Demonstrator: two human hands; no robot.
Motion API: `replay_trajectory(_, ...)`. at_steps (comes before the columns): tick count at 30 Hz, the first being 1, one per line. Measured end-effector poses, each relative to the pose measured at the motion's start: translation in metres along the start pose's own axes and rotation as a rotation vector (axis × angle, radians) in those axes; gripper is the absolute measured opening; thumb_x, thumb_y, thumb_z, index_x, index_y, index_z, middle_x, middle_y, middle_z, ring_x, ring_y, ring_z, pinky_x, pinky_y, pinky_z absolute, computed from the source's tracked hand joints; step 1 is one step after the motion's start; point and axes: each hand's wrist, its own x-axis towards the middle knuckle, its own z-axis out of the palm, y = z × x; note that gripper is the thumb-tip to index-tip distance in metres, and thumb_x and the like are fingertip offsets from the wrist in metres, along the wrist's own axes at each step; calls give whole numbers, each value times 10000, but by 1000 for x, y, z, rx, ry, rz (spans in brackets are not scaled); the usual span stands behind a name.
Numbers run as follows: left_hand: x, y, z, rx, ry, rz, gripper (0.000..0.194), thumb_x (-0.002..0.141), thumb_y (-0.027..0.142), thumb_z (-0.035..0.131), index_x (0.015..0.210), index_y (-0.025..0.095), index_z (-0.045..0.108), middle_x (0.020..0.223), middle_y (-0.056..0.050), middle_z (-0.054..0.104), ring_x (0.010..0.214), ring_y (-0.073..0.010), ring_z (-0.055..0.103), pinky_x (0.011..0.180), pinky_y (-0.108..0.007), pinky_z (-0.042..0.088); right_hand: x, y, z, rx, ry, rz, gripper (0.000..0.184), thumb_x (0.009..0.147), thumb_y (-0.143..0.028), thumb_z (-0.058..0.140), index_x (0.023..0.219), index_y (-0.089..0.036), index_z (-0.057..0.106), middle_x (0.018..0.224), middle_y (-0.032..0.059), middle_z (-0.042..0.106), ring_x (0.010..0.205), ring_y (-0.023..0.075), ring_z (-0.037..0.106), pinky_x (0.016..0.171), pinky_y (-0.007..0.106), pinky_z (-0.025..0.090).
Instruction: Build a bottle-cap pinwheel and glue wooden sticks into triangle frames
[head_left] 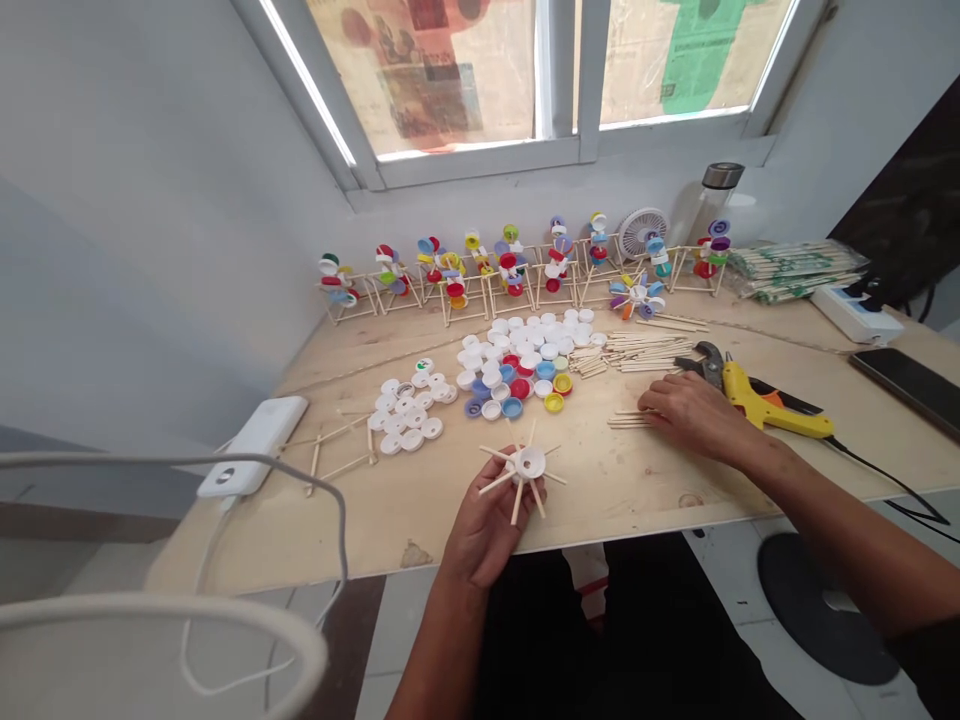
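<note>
My left hand is closed around a white bottle-cap hub with several thin wooden sticks radiating from it like spokes. It is held above the table's front edge, the cap's hole facing up. To the right, my right hand rests low over the table, fingers curled onto the ends of a few wooden sticks. Just beyond that hand are a pair of grey-jawed pliers and a yellow hot glue gun. A pile of white and coloured bottle caps lies ahead of my left hand.
Several small stick-framed wheels with coloured caps line the wall. A smaller group of white caps lies left, beside a stick frame and a white power bank. A phone, power strip and bagged sticks are right.
</note>
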Motion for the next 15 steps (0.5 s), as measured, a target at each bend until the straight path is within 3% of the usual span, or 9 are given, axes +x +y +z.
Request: replay_trajectory(15,-2,0,1,-5,-3,10,389,636,198,774,1001,185,640,944,-44,656,782,-156,610,732,-292,486,-1,-4,-3,14,-37,1,237,881,-204,473,706,-185,631,745,44,656,752,171,550,699,296,279)
